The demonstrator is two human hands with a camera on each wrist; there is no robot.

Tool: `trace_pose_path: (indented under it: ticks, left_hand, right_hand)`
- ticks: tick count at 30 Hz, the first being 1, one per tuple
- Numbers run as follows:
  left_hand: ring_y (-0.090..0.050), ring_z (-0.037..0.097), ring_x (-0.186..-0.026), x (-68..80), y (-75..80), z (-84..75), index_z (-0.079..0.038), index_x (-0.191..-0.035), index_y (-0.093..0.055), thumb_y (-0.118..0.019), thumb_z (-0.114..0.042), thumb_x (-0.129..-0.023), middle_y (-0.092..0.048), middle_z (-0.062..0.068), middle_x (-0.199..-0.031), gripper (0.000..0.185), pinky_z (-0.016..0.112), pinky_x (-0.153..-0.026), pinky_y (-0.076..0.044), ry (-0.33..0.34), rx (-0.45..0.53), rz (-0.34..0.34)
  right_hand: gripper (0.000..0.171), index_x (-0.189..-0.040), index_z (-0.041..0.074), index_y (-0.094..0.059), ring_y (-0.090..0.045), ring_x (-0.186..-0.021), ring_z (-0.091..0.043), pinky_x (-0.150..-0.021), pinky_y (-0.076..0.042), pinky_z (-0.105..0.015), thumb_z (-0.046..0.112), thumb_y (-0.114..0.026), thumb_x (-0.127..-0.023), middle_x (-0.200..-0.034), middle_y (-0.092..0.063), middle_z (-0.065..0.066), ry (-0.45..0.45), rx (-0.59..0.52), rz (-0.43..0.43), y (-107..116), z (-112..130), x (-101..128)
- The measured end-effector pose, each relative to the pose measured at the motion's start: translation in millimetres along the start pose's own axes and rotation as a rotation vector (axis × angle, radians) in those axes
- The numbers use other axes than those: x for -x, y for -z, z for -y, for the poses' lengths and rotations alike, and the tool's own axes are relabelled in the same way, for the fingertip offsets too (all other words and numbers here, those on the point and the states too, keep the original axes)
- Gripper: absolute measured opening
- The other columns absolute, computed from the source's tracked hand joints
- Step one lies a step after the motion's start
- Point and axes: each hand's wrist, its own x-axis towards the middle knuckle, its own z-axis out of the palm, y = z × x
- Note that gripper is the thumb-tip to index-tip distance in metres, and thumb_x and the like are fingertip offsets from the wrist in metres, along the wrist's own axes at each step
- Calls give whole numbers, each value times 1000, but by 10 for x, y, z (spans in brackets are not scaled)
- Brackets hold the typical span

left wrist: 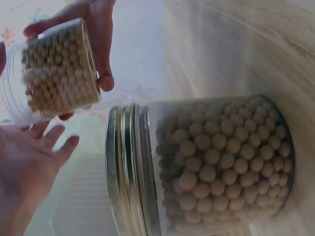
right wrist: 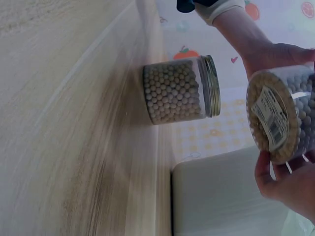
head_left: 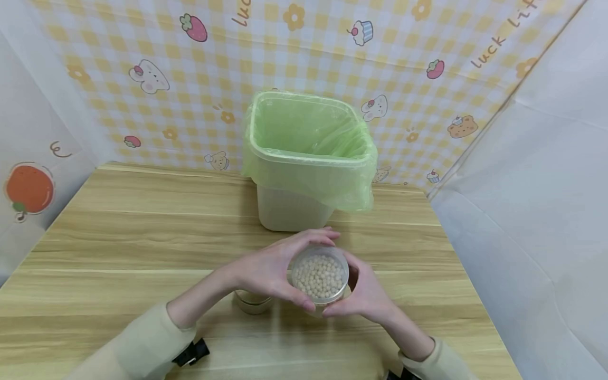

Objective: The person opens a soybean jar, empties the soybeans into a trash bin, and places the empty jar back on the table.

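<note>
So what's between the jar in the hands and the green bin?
Nothing: in the head view only bare wooden table lies between the held jar and the bin. The other jar stands on the near side, under the left hand.

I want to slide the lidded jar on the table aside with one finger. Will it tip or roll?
The lidded jar stands upright on a flat base and looks squat, so it should slide rather than tip. Packed nearly full of pale beads, it is probably heavy for its size. If knocked onto its round side, it would likely roll across the wooden table.
</note>
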Motion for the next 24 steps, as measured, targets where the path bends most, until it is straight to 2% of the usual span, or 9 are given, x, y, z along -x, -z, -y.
trace_pose_path:
  ticks: [6, 12, 16, 24]
  left_hand:
    - [-26, 19, -158, -21, -92, -17, -23, -152, -40, -94, -40, -69, -32, -8, -167, 100, 59, -123, -29, 36, -113, -182]
    - [-42, 15, -148, -49, -199, -49, -22, -150, -43, -94, -45, -69, -41, -5, -161, 98, 51, -118, -41, 83, -189, -342]
    - [-45, 13, -143, -61, -226, -76, -23, -149, -43, -92, -48, -71, -43, -7, -158, 96, 50, -115, -44, 117, -208, -379]
    - [-45, 14, -136, -32, -200, -98, -27, -150, -46, -92, -50, -69, -44, -8, -149, 96, 50, -111, -45, 127, -229, -407]
  right_hand:
    - [93, -146, 9, -50, -58, -128, -12, -109, -47, -24, -3, -92, -64, -141, -59, -11, -35, 140, -188, -99, 50, -14]
    - [92, -145, 12, -49, -58, -127, -12, -107, -47, -21, 0, -93, -65, -140, -59, -9, -38, 216, -344, -185, 66, -14]
    - [90, -143, 11, -51, -60, -123, -13, -104, -49, -21, 0, -94, -64, -138, -60, -11, -28, 238, -399, -205, 51, -9]
    - [93, -144, 14, -51, -60, -123, -11, -104, -48, -23, 1, -95, -64, -140, -59, -8, -70, 225, -413, -163, 46, 34]
